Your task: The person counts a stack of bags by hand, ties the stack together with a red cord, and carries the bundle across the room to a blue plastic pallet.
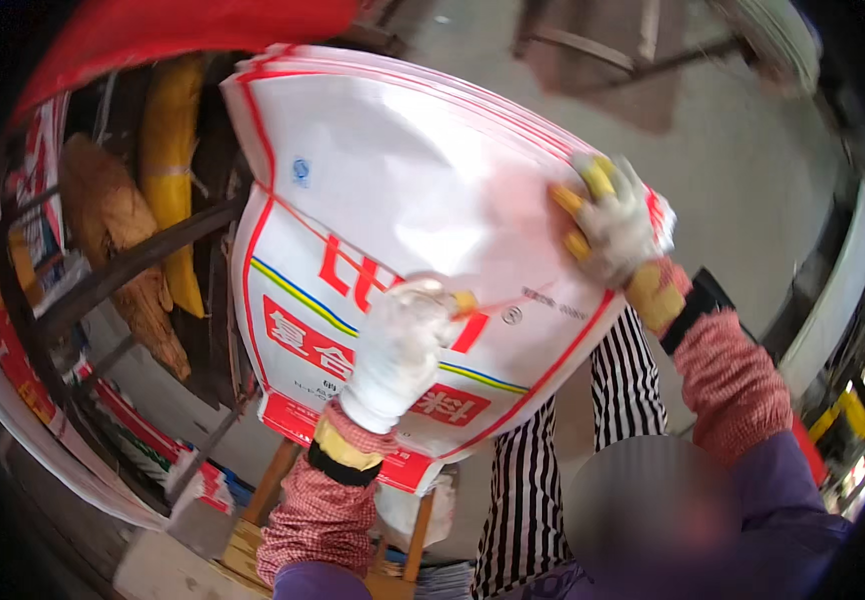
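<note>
While both forearms rise from the lower part of the frame, a thick stack of white sacks with red borders fills the middle, its upper edge sloping from the upper left down toward the right. The left hand, in a white glove, lies low on the stack near the centre — wrist below, knuckles upward, fingers curled inward. A thin red cord runs across the sacks from the left and meets this hand; whether the fingers grip it, I cannot tell.

The right hand, in a white glove with yellow fingertips, sits at the right edge of the stack. Its forearm angles up and leftward from the lower right, and its bent fingers point left over the top sack. Blur hides whether it clamps the edge or only presses.

Both forearms wear red checked sleeves. Below the stack show black-and-white striped trousers — at the left of the frame, a dark bar crosses in front of a yellow bundle.
</note>
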Demonstrator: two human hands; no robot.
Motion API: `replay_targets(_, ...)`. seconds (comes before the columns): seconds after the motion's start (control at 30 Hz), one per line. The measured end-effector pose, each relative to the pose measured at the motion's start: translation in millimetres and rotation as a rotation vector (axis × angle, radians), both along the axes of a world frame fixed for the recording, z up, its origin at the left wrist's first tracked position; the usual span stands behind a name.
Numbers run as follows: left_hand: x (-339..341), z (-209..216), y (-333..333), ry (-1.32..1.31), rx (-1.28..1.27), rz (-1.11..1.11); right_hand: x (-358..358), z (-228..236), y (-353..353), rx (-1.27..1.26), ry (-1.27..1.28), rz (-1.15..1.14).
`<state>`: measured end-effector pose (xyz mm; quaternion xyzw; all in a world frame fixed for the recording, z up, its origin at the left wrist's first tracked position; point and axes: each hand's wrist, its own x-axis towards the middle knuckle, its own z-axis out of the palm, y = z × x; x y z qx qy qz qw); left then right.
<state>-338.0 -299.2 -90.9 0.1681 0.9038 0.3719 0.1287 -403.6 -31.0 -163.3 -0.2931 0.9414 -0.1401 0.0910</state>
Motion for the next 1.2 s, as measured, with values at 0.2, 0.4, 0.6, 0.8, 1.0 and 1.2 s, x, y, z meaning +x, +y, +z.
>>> replay_targets(0.2,33,-46,4,-0.401,-0.3,-0.128,7,-13,9,-0.173,0.115,0.048)
replay_targets(0.4,6,-37,46,-0.32,-0.357,-0.554,17,14,103,-0.19,0.037,-0.136)
replay_targets(0.6,14,-17,100,-0.566,-0.4,-0.744,92,-86,158,-0.446,-0.685,-0.933)
replay_targets(0.8,38,-22,145,-0.708,-0.357,-0.799,235,-163,96,-0.41,-1.305,-0.556)
replay_targets(1.0,48,-25,147,-1.12,-0.071,-0.175,256,-138,104,-0.503,-1.306,-0.742)
replay_targets(1.2,43,-28,142,-1.203,-0.052,-0.074,260,-122,149,-1.563,-1.28,-1.544)
